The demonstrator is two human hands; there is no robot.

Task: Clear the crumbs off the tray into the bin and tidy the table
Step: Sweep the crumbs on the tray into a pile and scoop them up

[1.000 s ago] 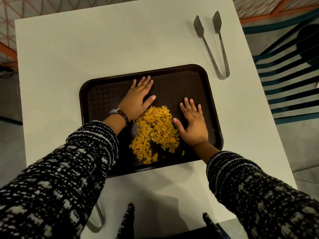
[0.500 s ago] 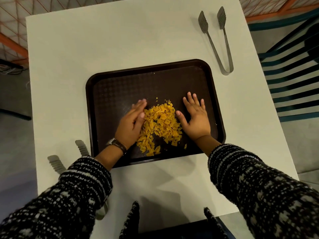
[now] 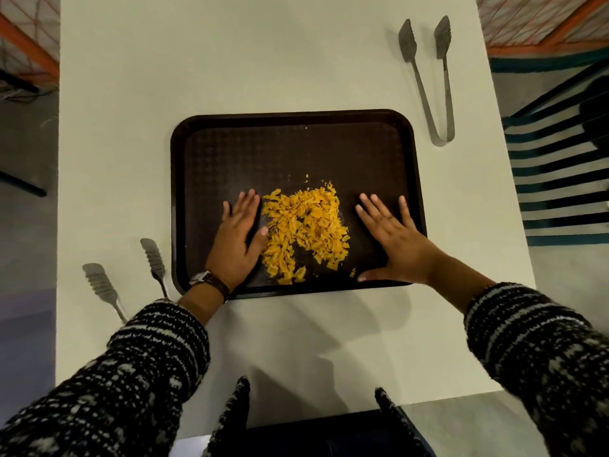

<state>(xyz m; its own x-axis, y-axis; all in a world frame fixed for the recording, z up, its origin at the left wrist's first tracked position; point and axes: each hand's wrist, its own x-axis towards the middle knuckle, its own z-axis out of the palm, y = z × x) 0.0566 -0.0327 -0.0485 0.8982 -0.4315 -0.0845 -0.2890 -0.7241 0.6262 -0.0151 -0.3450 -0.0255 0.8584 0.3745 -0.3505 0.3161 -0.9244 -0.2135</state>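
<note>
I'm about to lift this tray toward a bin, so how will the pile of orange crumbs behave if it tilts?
The crumbs are loose, thin flakes, so they will probably slide and scatter rather than move as one. The tray has only a low rim, so a steep tilt may spill them. They look light and brittle, likely breaking further under the hands.

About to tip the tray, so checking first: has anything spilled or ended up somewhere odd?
No spill: the crumbs sit heaped on the tray between the flat left hand and right hand. A few stray flecks lie beyond the heap. One pair of tongs overhangs the table's left edge.
</note>
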